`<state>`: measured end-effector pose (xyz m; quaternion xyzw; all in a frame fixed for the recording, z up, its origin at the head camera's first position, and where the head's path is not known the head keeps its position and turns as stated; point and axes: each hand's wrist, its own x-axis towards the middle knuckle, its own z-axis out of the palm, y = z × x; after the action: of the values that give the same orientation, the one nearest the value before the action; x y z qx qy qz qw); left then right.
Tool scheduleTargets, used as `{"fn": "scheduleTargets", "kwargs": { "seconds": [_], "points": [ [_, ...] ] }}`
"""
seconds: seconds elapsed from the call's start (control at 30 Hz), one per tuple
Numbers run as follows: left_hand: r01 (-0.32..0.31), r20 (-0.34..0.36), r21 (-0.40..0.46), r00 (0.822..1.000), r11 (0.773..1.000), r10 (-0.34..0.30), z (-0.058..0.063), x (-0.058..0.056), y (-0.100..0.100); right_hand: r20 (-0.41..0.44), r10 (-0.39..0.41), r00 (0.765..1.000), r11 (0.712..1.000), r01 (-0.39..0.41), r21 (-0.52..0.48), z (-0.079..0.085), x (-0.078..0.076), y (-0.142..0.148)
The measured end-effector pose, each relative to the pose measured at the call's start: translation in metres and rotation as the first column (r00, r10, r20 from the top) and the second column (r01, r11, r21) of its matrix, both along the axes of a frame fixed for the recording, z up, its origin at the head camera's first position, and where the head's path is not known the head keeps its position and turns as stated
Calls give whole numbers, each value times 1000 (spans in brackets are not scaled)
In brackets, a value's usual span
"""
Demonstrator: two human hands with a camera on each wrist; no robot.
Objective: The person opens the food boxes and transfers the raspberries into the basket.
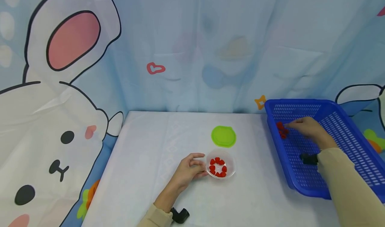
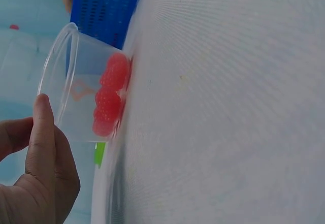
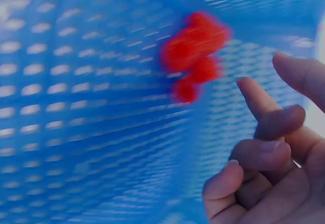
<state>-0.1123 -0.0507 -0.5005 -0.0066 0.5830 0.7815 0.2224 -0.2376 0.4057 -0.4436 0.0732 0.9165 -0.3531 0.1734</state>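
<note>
A clear plastic cup [image 1: 230,168] stands on the white table with several red raspberries [image 1: 212,167] in a ring on its bottom. My left hand [image 1: 189,170] holds the cup at its left side, with fingertips at the rim [image 2: 71,56]. In the blue basket [image 1: 288,173], my right hand [image 1: 306,128] reaches towards a small cluster of red raspberries [image 1: 281,130] by the left wall. In the right wrist view the thumb and index finger are apart, the other fingers bend inward, and the raspberries [image 3: 190,51] look blurred, a little away from the fingertips.
A bright green lid [image 1: 224,136] lies on the table [image 1: 150,146] behind the cup. The basket stands along the right side, its high walls around my right hand. A printed blue curtain [image 1: 192,46] hangs behind the table.
</note>
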Motion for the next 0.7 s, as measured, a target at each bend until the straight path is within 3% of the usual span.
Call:
{"fn": "scheduleTargets", "kwargs": {
  "seconds": [0.2,0.33,0.5,0.7],
  "points": [
    [5,-3,2,1000,1000,-5,0,0,0,-131,150,980,988,-146,43,49,25,-50],
    [8,1,5,1000,1000,-8,-1,0,0,-215,214,953,977,-205,62,66,46,-88],
    [5,-1,1,1000,1000,-5,-1,0,-1,-316,240,918,969,-245,26,63,69,-132],
    [5,-7,-3,1000,1000,-5,-1,0,-1,-409,206,889,964,-257,-73,33,81,-169]
  ]
}}
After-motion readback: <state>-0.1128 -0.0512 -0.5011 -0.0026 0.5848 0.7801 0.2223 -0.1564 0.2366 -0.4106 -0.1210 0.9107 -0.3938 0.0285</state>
